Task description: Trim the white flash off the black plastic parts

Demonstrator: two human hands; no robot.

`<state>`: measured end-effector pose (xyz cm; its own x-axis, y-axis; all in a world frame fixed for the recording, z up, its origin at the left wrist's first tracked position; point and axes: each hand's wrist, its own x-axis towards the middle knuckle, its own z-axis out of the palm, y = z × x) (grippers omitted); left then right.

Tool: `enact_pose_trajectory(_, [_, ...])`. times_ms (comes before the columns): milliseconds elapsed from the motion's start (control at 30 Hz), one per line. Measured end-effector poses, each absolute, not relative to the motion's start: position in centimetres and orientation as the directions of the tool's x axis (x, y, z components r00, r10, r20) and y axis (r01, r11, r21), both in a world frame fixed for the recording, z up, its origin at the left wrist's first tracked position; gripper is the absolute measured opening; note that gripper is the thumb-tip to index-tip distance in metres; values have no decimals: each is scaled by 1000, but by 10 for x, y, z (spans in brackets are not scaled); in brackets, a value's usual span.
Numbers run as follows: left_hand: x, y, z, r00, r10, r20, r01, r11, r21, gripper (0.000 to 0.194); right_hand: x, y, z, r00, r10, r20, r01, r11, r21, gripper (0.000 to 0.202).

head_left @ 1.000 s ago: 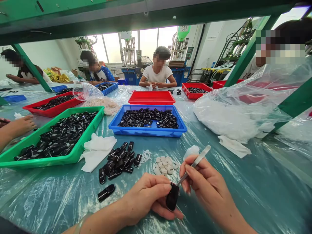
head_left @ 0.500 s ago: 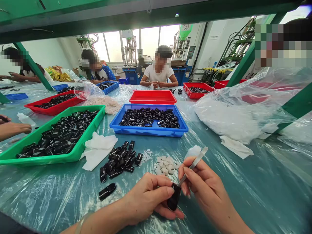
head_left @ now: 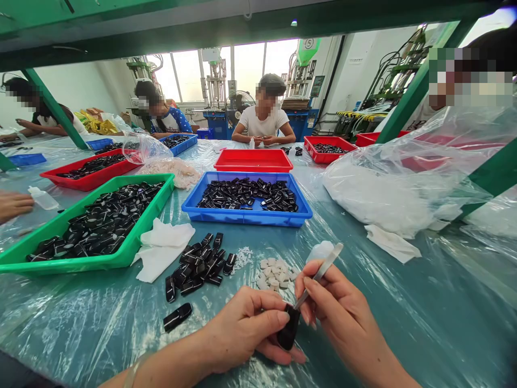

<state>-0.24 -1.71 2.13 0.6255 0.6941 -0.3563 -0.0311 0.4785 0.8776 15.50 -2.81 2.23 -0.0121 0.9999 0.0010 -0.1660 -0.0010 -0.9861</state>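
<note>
Between the thumb and fingers of my left hand [head_left: 252, 326] is a small glossy black plastic piece [head_left: 288, 330], held tilted. My right hand [head_left: 337, 302] grips metal tweezers [head_left: 326, 267], their tip touching the upper end of the black piece. Whether the tip pinches anything is too small to tell. Just beyond my hands lie a pile of pale flat pads [head_left: 277, 273] and a heap of tiny white bits [head_left: 242, 258]. Left of these is a pile of similar black pieces [head_left: 198, 265], with a single black piece [head_left: 177, 317] nearer to me.
A blue tray [head_left: 246, 217] and a green tray [head_left: 117, 261] hold many black pieces. Behind stands a red tray [head_left: 253, 161]. White tissue [head_left: 163, 248] lies between trays; a clear bag [head_left: 404, 188] sits right. A co-worker's hand [head_left: 15, 206] is at far left beside a bottle [head_left: 43, 198].
My hands, the tweezers and the black piece stay almost where they were. At far left, the co-worker's hand has drawn back to the left, away from the green tray.
</note>
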Motion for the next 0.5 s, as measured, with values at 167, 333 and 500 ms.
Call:
enact_pose_trajectory(167, [-2,-18,22,624,697,-353,-36,477,878,32,155,-28,22,0,1000,3,-145,3,-989,18])
enact_pose_trajectory(333, [-3,-19,23,612,703,-363,-25,476,879,35,163,-23,21,-18,996,91,-79,89,-993,19])
enact_pose_trajectory(500, [-4,-19,20,593,713,-374,-26,482,876,38,173,-24,44,190,952,238,66,230,-971,6])
